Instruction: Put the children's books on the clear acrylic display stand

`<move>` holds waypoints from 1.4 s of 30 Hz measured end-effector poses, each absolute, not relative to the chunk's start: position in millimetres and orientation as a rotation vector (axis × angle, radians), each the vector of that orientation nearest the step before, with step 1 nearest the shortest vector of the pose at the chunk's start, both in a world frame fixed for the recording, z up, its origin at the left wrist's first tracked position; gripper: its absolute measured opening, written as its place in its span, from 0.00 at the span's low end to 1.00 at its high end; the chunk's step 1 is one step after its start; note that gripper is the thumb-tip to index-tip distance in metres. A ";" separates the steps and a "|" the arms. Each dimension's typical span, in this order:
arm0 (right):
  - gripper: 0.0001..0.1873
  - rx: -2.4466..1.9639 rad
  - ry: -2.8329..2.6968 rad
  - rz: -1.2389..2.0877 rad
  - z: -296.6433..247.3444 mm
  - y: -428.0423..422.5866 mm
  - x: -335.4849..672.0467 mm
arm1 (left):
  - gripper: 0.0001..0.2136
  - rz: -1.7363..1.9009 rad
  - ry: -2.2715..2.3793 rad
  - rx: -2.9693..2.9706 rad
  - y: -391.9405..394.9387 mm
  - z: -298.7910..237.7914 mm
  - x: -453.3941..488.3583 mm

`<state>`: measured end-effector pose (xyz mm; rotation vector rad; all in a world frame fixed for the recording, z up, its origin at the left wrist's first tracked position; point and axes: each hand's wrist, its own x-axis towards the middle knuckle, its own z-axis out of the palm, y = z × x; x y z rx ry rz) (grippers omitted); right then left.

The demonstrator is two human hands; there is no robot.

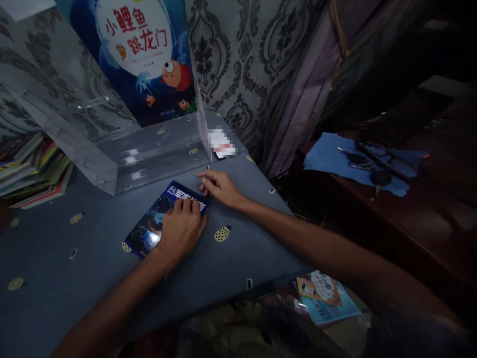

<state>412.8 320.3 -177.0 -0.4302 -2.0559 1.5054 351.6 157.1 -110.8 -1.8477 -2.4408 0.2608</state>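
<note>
A dark blue book (149, 226) with white lettering on its cover lies at a slant on the grey-blue tablecloth. My left hand (182, 224) rests over its right part, fingers bent on the cover and thumb by the near right edge. Just beyond the book's upper right corner is my right hand (219, 188), loosely curled with index finger and thumb a little apart. Nothing shows between those fingers, and there seems to be a small gap to the book.
Behind the book stands a clear plastic rack (160, 169) with a large blue picture book (149, 107) upright in it. Stacked books (37, 171) lie at left. On the right, a blue cloth (335, 159) carries small tools. A colourful booklet (328, 303) sits below the table edge.
</note>
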 end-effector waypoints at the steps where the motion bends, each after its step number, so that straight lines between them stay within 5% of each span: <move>1: 0.14 -0.427 -2.043 1.512 -177.9 319.1 415.2 | 0.15 0.273 -2.444 -1.848 157.9 -111.0 353.0; 28: 0.16 -0.274 -2.221 1.200 -155.0 315.3 438.7 | 0.15 0.078 -2.209 -1.888 156.6 -126.0 343.8; 42: 0.11 0.042 -2.773 0.882 -149.1 321.7 440.5 | 0.13 0.042 -2.128 -1.905 151.8 -132.6 341.8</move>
